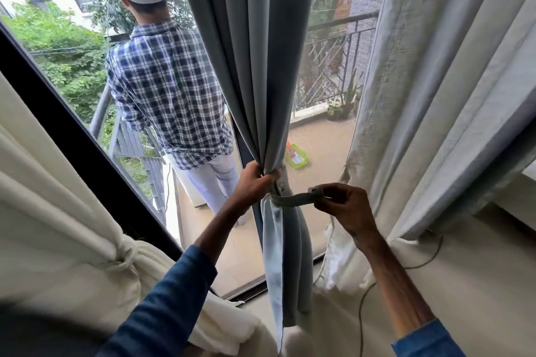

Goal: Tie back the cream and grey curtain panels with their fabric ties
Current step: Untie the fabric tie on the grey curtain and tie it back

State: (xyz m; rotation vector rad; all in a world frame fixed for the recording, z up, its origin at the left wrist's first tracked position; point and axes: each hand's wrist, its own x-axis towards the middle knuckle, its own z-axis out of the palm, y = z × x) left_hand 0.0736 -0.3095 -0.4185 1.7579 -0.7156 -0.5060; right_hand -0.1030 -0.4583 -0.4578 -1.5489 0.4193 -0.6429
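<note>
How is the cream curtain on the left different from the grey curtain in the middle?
The cream curtain is off-white; the grey curtain is blue-grey. The cream curtain is already cinched by its cream tie, with no hand on it; the grey curtain is gripped by the left hand while the right hand pinches the grey tie, pulled out sideways, not fastened. Both are gathered into a bunch.

A home is showing here: curtains [255,66] are hanging at a glass door [95,153] opening onto a balcony [322,139].
</note>
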